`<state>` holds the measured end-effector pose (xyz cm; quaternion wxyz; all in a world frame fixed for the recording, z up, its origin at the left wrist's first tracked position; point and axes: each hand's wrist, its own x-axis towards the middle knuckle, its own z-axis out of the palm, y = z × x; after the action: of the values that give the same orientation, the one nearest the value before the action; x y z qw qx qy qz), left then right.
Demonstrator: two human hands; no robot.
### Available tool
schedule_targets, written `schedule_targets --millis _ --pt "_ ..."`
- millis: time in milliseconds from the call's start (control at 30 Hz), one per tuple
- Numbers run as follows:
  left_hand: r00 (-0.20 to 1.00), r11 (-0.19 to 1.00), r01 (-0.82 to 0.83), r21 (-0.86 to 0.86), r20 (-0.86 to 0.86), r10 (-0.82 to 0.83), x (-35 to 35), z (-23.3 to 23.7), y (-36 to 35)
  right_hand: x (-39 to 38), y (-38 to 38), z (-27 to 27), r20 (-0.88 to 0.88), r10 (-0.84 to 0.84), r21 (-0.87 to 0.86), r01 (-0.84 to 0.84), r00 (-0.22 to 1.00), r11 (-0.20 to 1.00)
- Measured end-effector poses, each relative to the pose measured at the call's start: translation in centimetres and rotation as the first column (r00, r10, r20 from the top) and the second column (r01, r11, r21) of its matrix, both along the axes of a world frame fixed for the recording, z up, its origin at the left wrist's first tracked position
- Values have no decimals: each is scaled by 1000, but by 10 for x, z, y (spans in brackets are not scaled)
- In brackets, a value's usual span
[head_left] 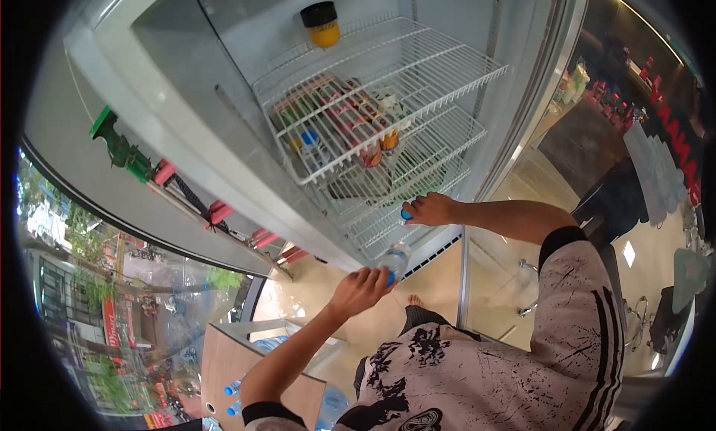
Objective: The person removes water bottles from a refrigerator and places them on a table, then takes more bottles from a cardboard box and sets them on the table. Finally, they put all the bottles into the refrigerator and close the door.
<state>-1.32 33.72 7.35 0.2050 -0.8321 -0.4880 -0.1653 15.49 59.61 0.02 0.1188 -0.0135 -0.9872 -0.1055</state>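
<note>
Left hand [363, 289] grips water bottle [394, 259]; right hand [432, 208] grips blue-capped bottle [405, 215].

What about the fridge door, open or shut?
Open: wire shelves and drinks in the fridge lie uncovered; the right hand reaches in.

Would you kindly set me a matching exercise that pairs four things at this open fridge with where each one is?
Things:
1. yellow jar
2. left hand
3. right hand
4. spare bottles

Places:
A. closed on a blue cap at a lower wire shelf
B. at the back of the top wire shelf
C. lower left, near the left elbow
D. gripping a clear bottle below the fridge's front edge

Pairs: 1-B, 2-D, 3-A, 4-C
</note>
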Motion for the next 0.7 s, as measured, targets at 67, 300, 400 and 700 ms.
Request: schedule_targets --millis 67,300,400,700 --pt "1000 1000 15 -1 2 -15 4 -30 45 -1 18 -1 -32 -21 74 23 999 997" --pt "981 997 83 5 -175 -81 -14 -81 130 -17 50 -21 -161 110 167 -83 981 982" --pt "980 998 68 -20 -186 -70 -22 -90 145 -18 53 -24 -202 134 147 -105 970 984" --pt "885 889 -457 -26 -110 452 4 -106 154 -12 52 -31 -278 -14 201 73 961 977"
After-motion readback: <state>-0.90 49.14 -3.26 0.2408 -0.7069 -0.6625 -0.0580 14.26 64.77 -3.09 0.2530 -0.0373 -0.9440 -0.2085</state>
